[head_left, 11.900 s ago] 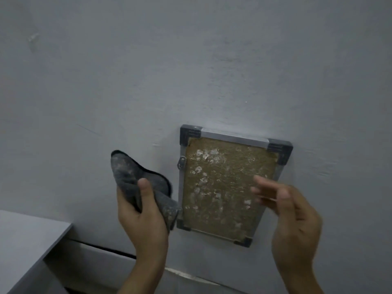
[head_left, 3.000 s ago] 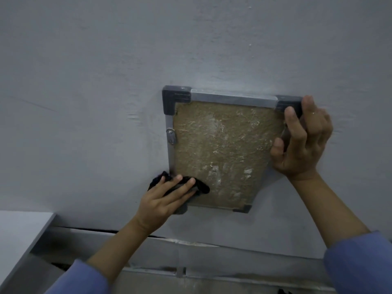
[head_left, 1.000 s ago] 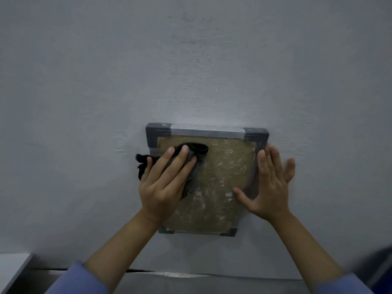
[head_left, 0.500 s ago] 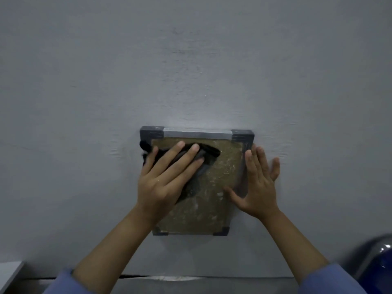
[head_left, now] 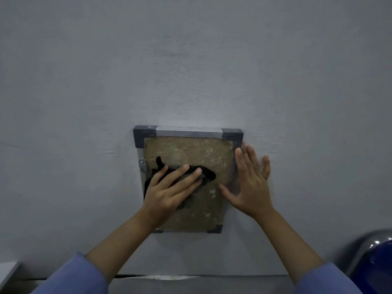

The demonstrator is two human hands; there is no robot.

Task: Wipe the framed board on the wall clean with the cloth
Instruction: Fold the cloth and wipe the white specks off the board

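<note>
Grey wall (head_left: pixel 191 60) carries the framed board (head_left: pixel 191 149), where the left hand (head_left: pixel 169 192) lies flat with straight fingers pressing the dark cloth (head_left: pixel 206 174) onto its left-middle area, while the right hand (head_left: pixel 252 183) rests spread and empty against the board's right edge.

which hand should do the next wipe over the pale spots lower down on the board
Left. The left hand already presses the dark cloth flat on the framed board, just above the pale spots. The right hand lies flat at the board's right edge, with no cloth.
</note>
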